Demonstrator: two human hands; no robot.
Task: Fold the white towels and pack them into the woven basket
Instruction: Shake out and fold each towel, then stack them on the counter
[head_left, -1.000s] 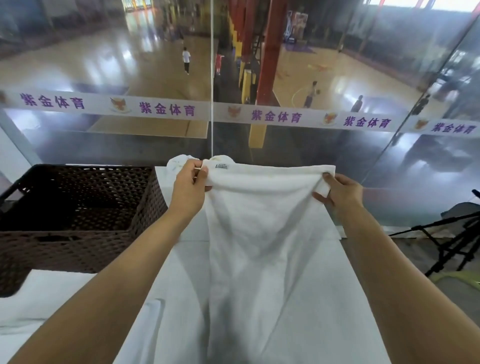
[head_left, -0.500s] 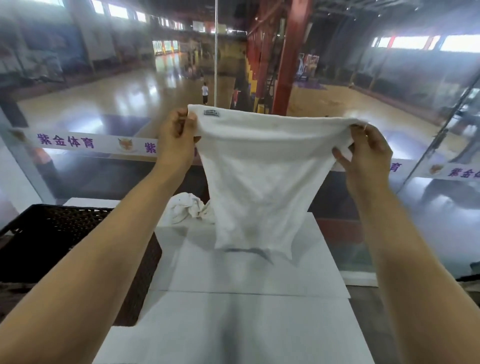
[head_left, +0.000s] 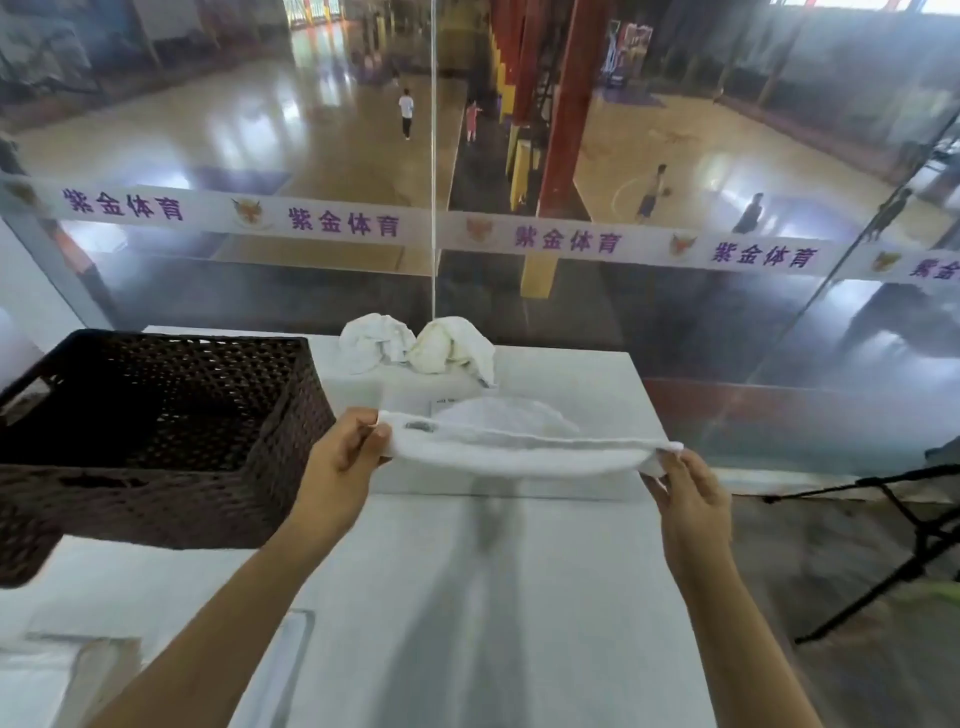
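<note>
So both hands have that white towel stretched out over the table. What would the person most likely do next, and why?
Probably lower the towel flat onto the bare white table to fold it. The left hand and right hand each pinch a top corner, holding it taut above the surface, not yet folded. The woven basket on the left looks empty, and two crumpled towels wait at the far edge.

Two bare forearms, no sleeves, left hand (head_left: 340, 467), right hand (head_left: 685, 493)

towel (head_left: 519, 460) seemingly soft terry, basket (head_left: 156, 415) woven
</note>
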